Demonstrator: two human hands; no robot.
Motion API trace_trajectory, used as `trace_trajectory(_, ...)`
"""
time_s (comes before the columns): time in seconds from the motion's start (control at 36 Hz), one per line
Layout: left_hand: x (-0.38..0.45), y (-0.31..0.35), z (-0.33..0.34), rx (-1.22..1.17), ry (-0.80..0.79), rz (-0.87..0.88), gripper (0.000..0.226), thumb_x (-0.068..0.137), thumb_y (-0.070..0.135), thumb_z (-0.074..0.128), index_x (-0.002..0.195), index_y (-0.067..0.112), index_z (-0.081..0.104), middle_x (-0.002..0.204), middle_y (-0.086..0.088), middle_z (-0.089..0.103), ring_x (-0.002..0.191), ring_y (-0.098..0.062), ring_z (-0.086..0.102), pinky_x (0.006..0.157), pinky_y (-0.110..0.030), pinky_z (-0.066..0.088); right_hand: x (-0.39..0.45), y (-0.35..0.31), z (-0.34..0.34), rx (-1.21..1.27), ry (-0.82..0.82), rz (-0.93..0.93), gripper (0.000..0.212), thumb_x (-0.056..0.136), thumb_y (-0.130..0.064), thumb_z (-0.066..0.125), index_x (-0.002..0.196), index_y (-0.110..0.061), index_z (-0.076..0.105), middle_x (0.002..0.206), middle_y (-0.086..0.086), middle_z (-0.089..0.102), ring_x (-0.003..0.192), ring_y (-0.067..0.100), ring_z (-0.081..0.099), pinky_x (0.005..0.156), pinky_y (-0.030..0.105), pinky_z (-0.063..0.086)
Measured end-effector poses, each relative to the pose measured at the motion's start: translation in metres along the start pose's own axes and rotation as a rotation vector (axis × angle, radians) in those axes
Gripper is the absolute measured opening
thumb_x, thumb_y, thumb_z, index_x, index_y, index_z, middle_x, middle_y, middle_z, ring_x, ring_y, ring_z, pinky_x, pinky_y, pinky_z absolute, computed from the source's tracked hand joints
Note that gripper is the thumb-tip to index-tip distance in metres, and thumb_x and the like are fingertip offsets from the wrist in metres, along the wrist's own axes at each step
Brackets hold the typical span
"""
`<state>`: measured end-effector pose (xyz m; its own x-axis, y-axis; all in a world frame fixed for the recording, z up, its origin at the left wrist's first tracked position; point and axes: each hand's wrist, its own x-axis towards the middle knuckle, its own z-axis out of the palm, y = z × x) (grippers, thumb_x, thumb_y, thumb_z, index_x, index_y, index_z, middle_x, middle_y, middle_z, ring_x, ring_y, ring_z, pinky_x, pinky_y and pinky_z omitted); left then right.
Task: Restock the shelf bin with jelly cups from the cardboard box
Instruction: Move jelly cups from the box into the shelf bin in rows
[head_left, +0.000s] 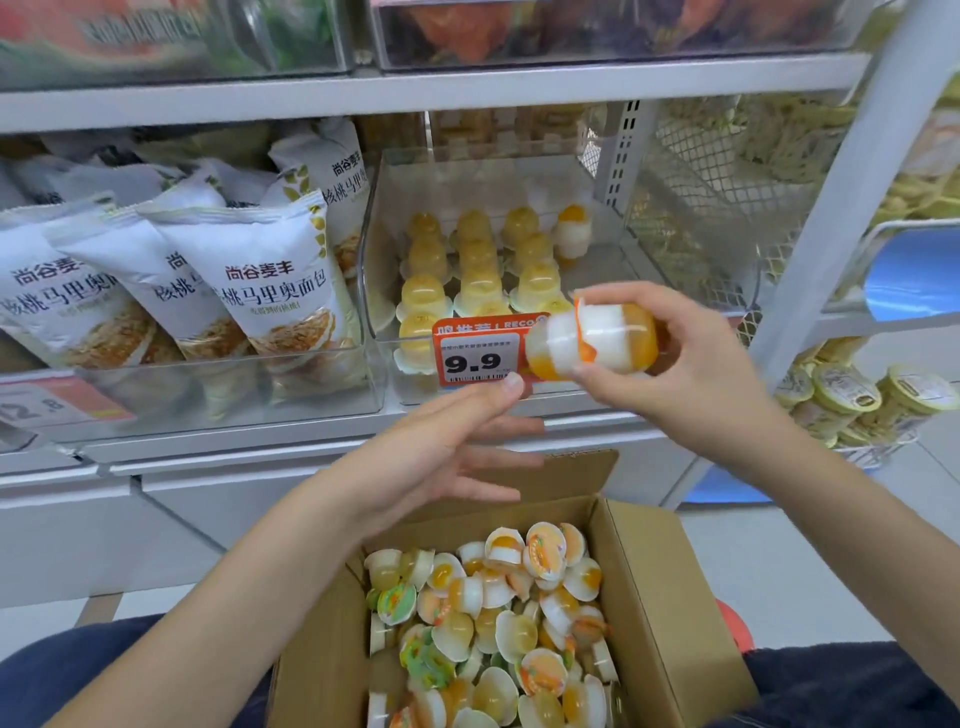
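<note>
right hand (675, 358) grips glossy domed jelly cups (592, 343) | left hand (441, 457) splayed

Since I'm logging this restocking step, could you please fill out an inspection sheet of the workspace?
Surface: white shelf, store floor below.
Job's things: clear shelf bin with rows of stacked jelly cups, its right side largely bare; open cardboard box of loose cups on the person's lap.
Clutter: orange price tag reading 9.9 on the bin front.
Grippers: right hand holds jelly cups in front of the bin; left hand open, empty, above the box.
Cables: nothing seen.
Surroundings: white bread bags in the left bin; small tubs on a rack at right.
</note>
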<state>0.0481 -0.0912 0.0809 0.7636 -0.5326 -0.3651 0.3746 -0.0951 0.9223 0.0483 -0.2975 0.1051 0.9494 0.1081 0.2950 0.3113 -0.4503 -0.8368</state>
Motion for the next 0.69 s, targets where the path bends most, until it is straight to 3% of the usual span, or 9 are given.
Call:
trace_trajectory(0.06,0.001,0.003,-0.008,0.394,0.236,0.063,0.046,0.083,0.054,0.056,0.124,0.032,0.054,0.121,0.011,0.061,0.105,-0.006,0.062,0.090,-0.032,0.053,0.028,-0.001,-0.018,-0.087,0.101,0.011,0.040,0.070,-0.023,0.081,0.107,-0.027,0.063,0.093,-0.016,0.060,0.073,-0.006,0.058,0.062,0.008,0.047)
trace_trajectory(0.14,0.009,-0.003,-0.023,0.819,0.455,0.117,0.039,0.090,0.027,0.061,0.127,0.029,0.049,0.126,0.008,0.053,0.110,-0.009,0.054,0.093,-0.027,0.046,0.080,0.012,-0.036,-0.347,0.110,0.080,0.043,0.072,-0.034,0.079,0.111,-0.025,0.063,0.101,-0.008,0.059,0.085,0.004,0.056,0.067,0.011,0.041)
trace_trajectory(0.22,0.016,-0.007,-0.030,1.000,0.494,0.124,0.046,0.088,0.014,0.058,0.130,0.027,0.043,0.131,0.002,0.048,0.113,-0.013,0.050,0.090,-0.024,0.043,0.126,0.039,-0.037,-0.572,0.018,0.170,0.045,0.074,-0.038,0.077,0.111,-0.017,0.063,0.104,0.001,0.061,0.091,0.014,0.052,0.076,0.023,0.038)
trace_trajectory(0.33,0.019,-0.012,-0.026,1.230,0.513,0.168,0.047,0.091,0.019,0.051,0.132,0.031,0.032,0.131,0.006,0.039,0.112,-0.016,0.051,0.082,-0.031,0.049,0.164,0.075,-0.022,-0.708,-0.136,0.235,0.040,0.075,-0.037,0.074,0.100,-0.011,0.061,0.094,0.005,0.061,0.085,0.018,0.053,0.070,0.026,0.042)
trace_trajectory(0.42,0.021,-0.015,-0.028,1.294,0.506,0.161,0.052,0.092,0.020,0.047,0.136,0.034,0.023,0.127,0.008,0.032,0.109,-0.015,0.050,0.073,-0.029,0.047,0.182,0.102,-0.013,-0.768,-0.208,0.241,0.040,0.069,-0.039,0.074,0.093,-0.014,0.057,0.087,0.003,0.057,0.081,0.022,0.054,0.061,0.027,0.041)
trace_trajectory(0.53,0.026,-0.014,-0.032,1.300,0.516,0.153,0.052,0.091,0.014,0.044,0.135,0.035,0.025,0.124,0.008,0.030,0.105,-0.014,0.048,0.067,-0.025,0.042,0.196,0.121,-0.007,-0.767,-0.216,0.237,0.048,0.069,-0.033,0.080,0.105,-0.009,0.060,0.098,0.007,0.063,0.087,0.025,0.058,0.069,0.030,0.046)
trace_trajectory(0.69,0.031,-0.019,-0.031,1.369,0.525,0.115,0.054,0.091,0.013,0.042,0.137,0.033,0.023,0.123,0.005,0.026,0.102,-0.014,0.047,0.063,-0.023,0.036,0.199,0.132,-0.011,-0.650,-0.184,0.255,0.042,0.070,-0.034,0.083,0.092,-0.018,0.051,0.091,-0.001,0.053,0.087,0.017,0.050,0.070,0.021,0.033)
